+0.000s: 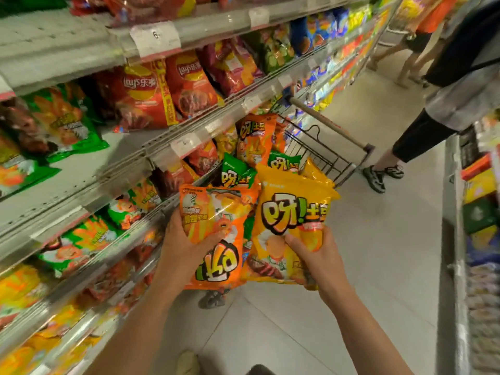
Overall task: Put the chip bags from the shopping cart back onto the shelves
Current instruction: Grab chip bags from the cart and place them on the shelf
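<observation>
My left hand point(186, 244) grips an orange chip bag point(216, 234), which is turned upside down. My right hand point(316, 255) grips a yellow chip bag point(292, 212) by its lower half. Both bags are held side by side above the near end of the shopping cart point(319, 150). Inside the cart lie more bags, among them a green one point(235, 174) and an orange one point(254, 139). The shelves point(89, 169) run along my left, stocked with green, orange and red chip bags.
A bare stretch of shelf board point(113, 147) lies between green bags and red bags at mid height. A person point(433, 109) stands just past the cart on the right, others farther down the aisle. Another shelf unit point(476, 239) lines the right edge.
</observation>
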Available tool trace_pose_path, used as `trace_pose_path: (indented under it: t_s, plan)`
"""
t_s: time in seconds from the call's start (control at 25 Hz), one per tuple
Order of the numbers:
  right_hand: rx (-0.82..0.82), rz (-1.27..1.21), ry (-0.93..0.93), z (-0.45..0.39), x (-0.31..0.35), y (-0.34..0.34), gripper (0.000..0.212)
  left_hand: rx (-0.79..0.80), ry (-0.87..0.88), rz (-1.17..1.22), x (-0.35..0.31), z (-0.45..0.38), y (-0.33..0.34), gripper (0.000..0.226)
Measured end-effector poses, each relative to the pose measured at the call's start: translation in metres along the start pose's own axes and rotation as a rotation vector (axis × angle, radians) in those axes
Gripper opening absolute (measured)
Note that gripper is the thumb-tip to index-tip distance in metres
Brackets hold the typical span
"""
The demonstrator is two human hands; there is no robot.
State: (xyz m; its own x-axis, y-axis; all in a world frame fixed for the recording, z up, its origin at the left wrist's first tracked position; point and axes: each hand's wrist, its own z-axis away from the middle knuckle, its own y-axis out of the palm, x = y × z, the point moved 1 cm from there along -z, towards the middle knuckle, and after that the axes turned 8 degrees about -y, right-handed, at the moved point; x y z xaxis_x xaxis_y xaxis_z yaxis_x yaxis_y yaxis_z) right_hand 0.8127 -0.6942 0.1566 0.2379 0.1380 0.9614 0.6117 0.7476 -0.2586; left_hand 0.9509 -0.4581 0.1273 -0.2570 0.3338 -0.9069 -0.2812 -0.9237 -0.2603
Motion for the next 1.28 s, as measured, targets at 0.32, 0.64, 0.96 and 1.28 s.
trace_pose_path:
  t_s: [0.32, 0.64, 0.96, 1.28]
  plan:
    - [0.253, -0.194, 0.021, 0.040, -0.036, -0.069, 0.050, -0.087, 0.024, 0.006, 0.001, 0.105, 0.029, 0.102]
    - [0.381, -0.277, 0.069, 0.111, -0.078, -0.110, 0.058, -0.215, -0.015, -0.005, 0.050, 0.226, 0.046, 0.082]
    - [0.536, -0.266, 0.056, 0.191, -0.073, -0.048, 0.053, -0.310, -0.046, 0.145, 0.098, 0.317, -0.036, 0.066]
    - [0.785, -0.181, -0.077, 0.341, -0.039, 0.104, 0.059, -0.615, -0.059, 0.104, 0.195, 0.423, -0.218, 0.069]
